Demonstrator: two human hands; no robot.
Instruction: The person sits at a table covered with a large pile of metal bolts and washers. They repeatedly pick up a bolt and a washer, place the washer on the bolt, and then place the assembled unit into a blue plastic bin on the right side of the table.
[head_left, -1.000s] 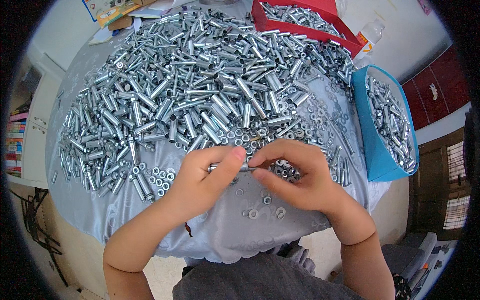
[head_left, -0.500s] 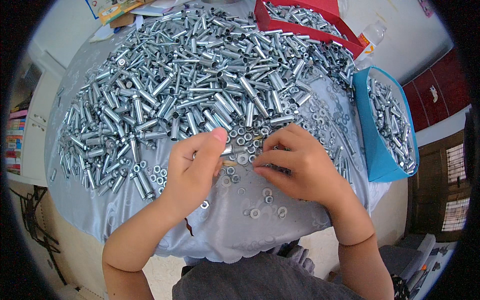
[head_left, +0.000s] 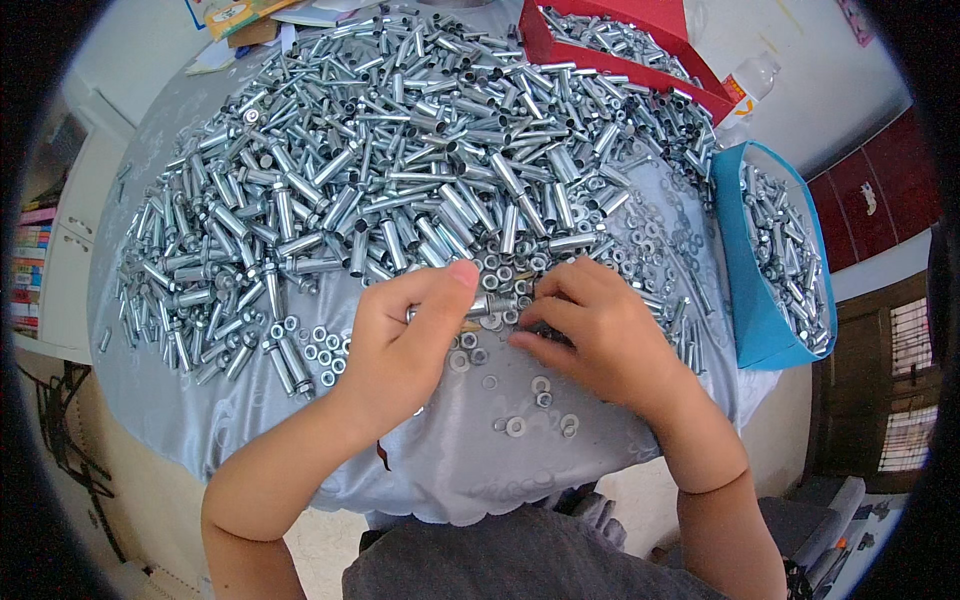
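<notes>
Below the heap of metal sleeves (head_left: 400, 170), our left hand (head_left: 405, 345) pinches a sleeve bolt (head_left: 490, 303); our right hand (head_left: 600, 335) curls over washers (head_left: 540, 400) (blue box (head_left: 745, 300) right, red box (head_left: 640, 30) beyond).

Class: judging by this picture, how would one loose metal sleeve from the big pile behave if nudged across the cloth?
A sleeve looks round and smooth, so it would probably roll sideways. Shiny metal suggests stiff and somewhat slippery. The grey cloth may slow it slightly.

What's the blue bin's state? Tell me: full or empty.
Partly full: the blue bin holds a layer of metal sleeves, with bare blue wall above them.
</notes>
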